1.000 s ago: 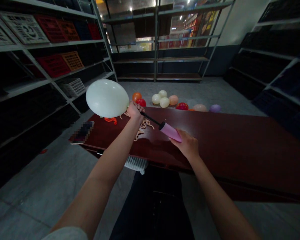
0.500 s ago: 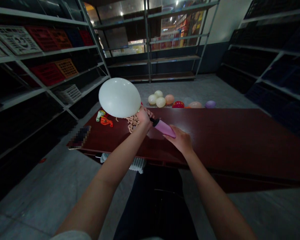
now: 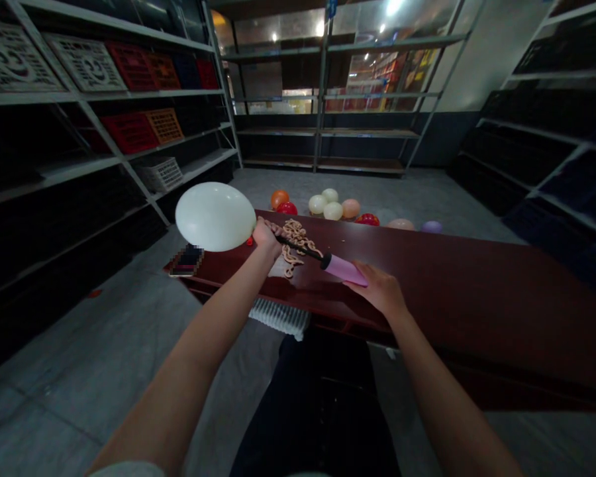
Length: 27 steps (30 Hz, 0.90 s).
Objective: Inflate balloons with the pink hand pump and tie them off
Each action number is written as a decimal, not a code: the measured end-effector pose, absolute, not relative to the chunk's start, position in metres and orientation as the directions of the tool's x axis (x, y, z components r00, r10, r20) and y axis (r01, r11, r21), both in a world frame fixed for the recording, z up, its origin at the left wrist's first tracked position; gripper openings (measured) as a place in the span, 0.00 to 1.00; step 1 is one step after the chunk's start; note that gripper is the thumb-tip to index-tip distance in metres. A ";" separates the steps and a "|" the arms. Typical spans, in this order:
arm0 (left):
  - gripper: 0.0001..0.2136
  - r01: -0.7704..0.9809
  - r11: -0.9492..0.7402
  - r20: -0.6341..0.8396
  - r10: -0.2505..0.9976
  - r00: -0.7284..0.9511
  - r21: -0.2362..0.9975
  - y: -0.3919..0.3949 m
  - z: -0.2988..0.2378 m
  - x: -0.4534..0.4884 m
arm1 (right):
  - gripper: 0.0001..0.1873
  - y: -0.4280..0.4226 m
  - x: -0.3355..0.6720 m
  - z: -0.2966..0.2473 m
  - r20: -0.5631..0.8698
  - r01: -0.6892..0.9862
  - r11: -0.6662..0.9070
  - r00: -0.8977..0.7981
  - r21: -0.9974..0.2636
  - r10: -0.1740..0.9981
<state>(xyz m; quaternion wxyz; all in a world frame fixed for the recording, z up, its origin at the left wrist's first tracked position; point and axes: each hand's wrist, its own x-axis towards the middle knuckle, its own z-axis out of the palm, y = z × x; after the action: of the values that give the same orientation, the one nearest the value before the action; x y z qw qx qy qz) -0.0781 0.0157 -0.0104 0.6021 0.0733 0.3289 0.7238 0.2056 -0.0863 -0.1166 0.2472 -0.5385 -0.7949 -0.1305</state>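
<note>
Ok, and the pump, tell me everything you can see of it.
The pump has a smooth pink barrel, plastic by its look, a black collar and a thin black rod, which stands exposed. It slants above the dark red table, barrel to the right. The right hand grips the barrel; the left hand covers the far end, beside the white balloon, so any join there is hidden.

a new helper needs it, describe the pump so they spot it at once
Find the dark red table. Over it, the pump slants between two hands, its black rod running to the left hand, its pink body in the right. Straight and pink, it stands out from the oval white balloon.
</note>
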 end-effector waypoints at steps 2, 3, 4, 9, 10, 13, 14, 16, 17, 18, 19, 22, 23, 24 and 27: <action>0.20 -0.831 -0.076 -0.295 0.914 -0.280 0.552 0.017 -0.008 -0.092 | 0.26 -0.086 0.205 -0.116 0.528 0.916 0.398 -0.313 -0.052 0.789; 0.20 -0.832 -0.088 -0.298 0.909 -0.292 0.548 0.018 -0.007 -0.096 | 0.26 -0.086 0.205 -0.116 0.524 0.915 0.401 -0.318 -0.051 0.790; 0.20 -0.832 -0.095 -0.295 0.908 -0.297 0.547 0.020 -0.007 -0.098 | 0.25 -0.086 0.204 -0.115 0.521 0.915 0.401 -0.318 -0.049 0.792; 0.21 -0.822 -0.163 -0.240 0.909 -0.340 0.545 0.029 -0.007 -0.085 | 0.24 -0.084 0.206 -0.116 0.562 0.938 0.341 -0.246 -0.069 0.790; 0.21 -0.819 -0.173 -0.229 0.910 -0.345 0.547 0.032 -0.006 -0.080 | 0.24 -0.083 0.207 -0.116 0.575 0.943 0.324 -0.222 -0.081 0.788; 0.21 -0.804 -0.184 -0.212 0.910 -0.357 0.566 0.041 -0.004 -0.064 | 0.24 -0.081 0.210 -0.118 0.599 0.951 0.288 -0.168 -0.110 0.783; 0.21 -0.801 -0.175 -0.212 0.912 -0.351 0.572 0.044 -0.003 -0.057 | 0.24 -0.080 0.210 -0.118 0.601 0.953 0.280 -0.157 -0.116 0.784; 0.21 -0.798 -0.149 -0.208 0.923 -0.324 0.583 0.048 -0.004 -0.041 | 0.24 -0.079 0.209 -0.118 0.599 0.955 0.265 -0.137 -0.132 0.789; 0.21 -0.797 -0.131 -0.206 0.930 -0.305 0.590 0.049 -0.005 -0.031 | 0.24 -0.079 0.209 -0.117 0.598 0.956 0.258 -0.124 -0.143 0.792; 0.21 -0.796 -0.110 -0.208 0.936 -0.285 0.596 0.049 -0.008 -0.019 | 0.25 -0.079 0.209 -0.117 0.596 0.955 0.250 -0.111 -0.156 0.795; 0.21 -0.795 -0.090 -0.210 0.941 -0.265 0.600 0.048 -0.011 -0.006 | 0.25 -0.079 0.209 -0.116 0.593 0.954 0.244 -0.098 -0.172 0.800; 0.23 -0.795 -0.020 -0.223 0.955 -0.194 0.606 0.042 -0.022 0.034 | 0.25 -0.078 0.210 -0.113 0.580 0.949 0.222 -0.053 -0.225 0.813; 0.24 -0.793 -0.004 -0.222 0.959 -0.175 0.609 0.040 -0.026 0.046 | 0.24 -0.078 0.210 -0.113 0.575 0.947 0.210 -0.035 -0.242 0.817; 0.24 -0.790 0.008 -0.218 0.963 -0.159 0.613 0.038 -0.028 0.057 | 0.24 -0.078 0.211 -0.113 0.572 0.946 0.197 -0.015 -0.258 0.820; 0.25 -0.776 0.024 -0.216 0.966 -0.145 0.630 0.035 -0.029 0.072 | 0.24 -0.077 0.210 -0.114 0.570 0.941 0.170 0.029 -0.292 0.821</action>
<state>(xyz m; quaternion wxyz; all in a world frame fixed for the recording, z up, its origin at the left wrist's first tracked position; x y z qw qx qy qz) 0.0725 0.0355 -0.0290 0.6375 0.1458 0.3254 0.6830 0.2104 -0.0767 -0.1138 0.3282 -0.6376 -0.6909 -0.0915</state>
